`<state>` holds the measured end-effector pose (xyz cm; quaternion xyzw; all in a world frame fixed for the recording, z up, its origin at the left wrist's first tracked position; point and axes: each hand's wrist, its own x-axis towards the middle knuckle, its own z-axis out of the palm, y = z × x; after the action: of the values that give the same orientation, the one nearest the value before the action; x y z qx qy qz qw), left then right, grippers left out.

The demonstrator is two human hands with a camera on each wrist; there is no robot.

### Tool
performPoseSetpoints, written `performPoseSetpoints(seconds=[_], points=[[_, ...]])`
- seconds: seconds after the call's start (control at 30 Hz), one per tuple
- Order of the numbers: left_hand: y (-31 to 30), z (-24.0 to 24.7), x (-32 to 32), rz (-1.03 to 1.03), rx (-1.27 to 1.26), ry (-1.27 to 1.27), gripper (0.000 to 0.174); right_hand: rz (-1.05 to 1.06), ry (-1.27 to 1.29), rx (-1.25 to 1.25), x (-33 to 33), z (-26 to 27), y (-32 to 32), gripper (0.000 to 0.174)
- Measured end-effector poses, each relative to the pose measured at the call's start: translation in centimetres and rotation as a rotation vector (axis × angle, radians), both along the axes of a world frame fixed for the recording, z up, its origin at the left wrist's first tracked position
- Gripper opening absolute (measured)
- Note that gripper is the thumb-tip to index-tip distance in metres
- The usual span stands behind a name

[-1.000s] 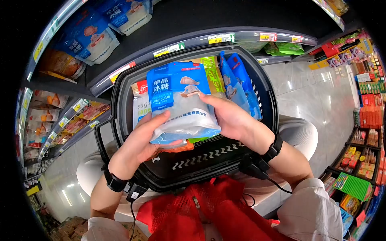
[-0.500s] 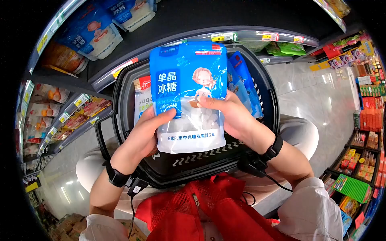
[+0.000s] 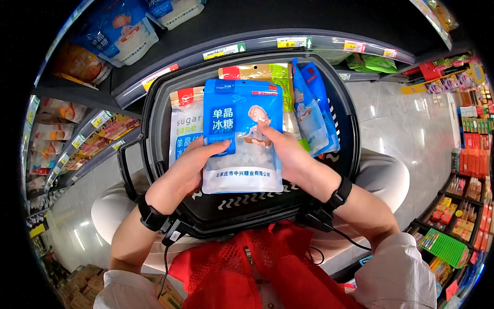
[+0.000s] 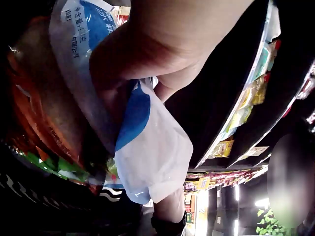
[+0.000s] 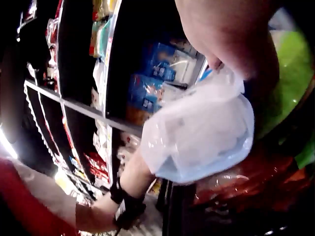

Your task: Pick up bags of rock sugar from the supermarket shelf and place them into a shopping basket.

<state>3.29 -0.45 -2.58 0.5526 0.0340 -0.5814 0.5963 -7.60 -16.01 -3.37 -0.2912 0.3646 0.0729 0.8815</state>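
Head view: lowered since a moment ago, the blue-and-white pouch [image 3: 243,162] uncovers a gold packet [image 3: 249,73] toward twelve o'clock; it remains hand-held over the basket [image 3: 280,208]. Left hand [image 3: 179,174] grips its eight-o'clock edge, right hand [image 3: 303,167] its four-o'clock.

Left wrist view: pouch at six o'clock below the grasp.

Right wrist view: its pale base faces seven.

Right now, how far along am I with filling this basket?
Partway, it seems. Done: the white bag, green bag and two slim blue bags look placed in the basket. In hand: the front bag, held above it by your left hand and right hand. Left: probably letting go; whether you want more from the shelf, I can't tell.
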Motion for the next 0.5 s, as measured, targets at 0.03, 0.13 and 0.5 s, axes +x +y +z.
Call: performPoseSetpoints(seconds=[0.03,0.13,0.5], points=[[0.0,0.0,0.0,0.013,-0.025,0.01,0.031,0.026,0.025,0.008,0.2,0.2,-0.4,0.032],[-0.4,0.2,-0.3,0.043,-0.057,0.022,0.031,0.129,0.039,-0.039,1.0,1.3,-2.0,0.03],[-0.6,-0.5,-0.3,0.03,-0.038,-0.02,0.031,0.163,0.01,-0.182,1.3,0.1,-2.1,0.034]])
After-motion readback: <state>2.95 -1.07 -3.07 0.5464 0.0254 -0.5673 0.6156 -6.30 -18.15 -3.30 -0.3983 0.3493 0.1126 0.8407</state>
